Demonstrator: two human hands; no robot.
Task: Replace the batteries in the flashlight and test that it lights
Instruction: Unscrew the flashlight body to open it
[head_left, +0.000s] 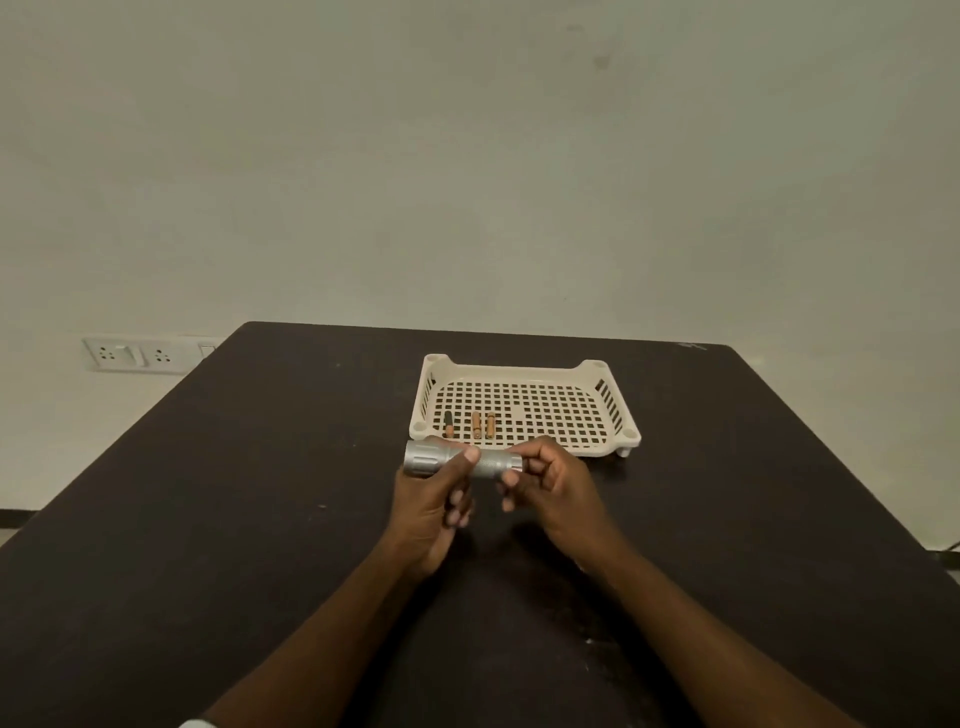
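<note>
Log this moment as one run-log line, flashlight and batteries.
flashlight: held over table, closed | left hand: grips head end | right hand: grips tail end | batteries: three in tray

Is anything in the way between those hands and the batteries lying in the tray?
Nothing visible. The three batteries lie uncovered in the open tray, just beyond the flashlight, which both the left hand and right hand grip.

three batteries, one flashlight, one tray

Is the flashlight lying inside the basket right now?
No, the silver flashlight is held in front of the cream basket by the left hand and right hand.
</note>
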